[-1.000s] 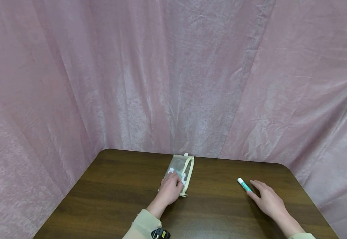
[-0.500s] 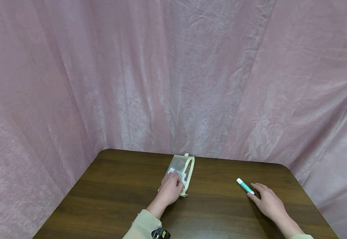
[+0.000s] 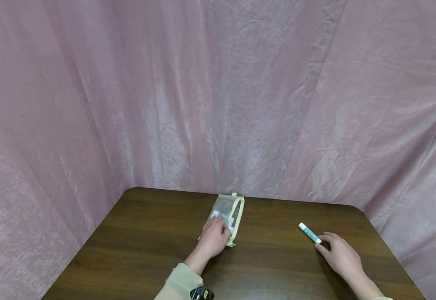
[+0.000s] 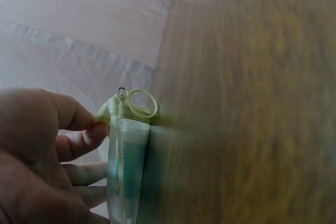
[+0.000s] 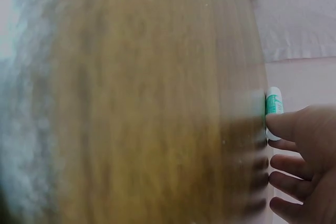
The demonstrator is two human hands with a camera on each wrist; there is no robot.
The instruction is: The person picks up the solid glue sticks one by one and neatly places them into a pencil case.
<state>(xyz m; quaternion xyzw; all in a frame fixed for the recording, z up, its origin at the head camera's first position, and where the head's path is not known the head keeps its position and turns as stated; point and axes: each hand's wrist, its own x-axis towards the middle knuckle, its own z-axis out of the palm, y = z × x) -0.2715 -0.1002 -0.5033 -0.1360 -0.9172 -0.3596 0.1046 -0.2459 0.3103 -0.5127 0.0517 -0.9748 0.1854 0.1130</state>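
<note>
My left hand (image 3: 214,236) pinches the near corner of a see-through mesh zip pouch (image 3: 223,204) between thumb and forefinger. Cream zip edging runs along the pouch's right side, and a ring pull (image 4: 143,103) hangs at the gripped corner. White and teal contents show faintly through the mesh. To the right, a white-and-teal glue stick (image 3: 309,233) lies slantwise on the table, its white cap pointing away. My right hand (image 3: 339,255) holds its near end between thumb and forefinger. In the right wrist view, the thumb hides part of the glue stick (image 5: 274,102); the other fingers are bent beside it.
The brown wooden table (image 3: 270,258) has rounded far corners. Pink velvety curtains (image 3: 218,96) hang close behind it and on both sides. A black device (image 3: 201,293) sits at my left sleeve cuff.
My right hand has drawn in slightly, its thumb and forefinger coming together at the glue stick's near end. The stick has shifted and rolled a little. My left hand and the pouch have stayed still.
</note>
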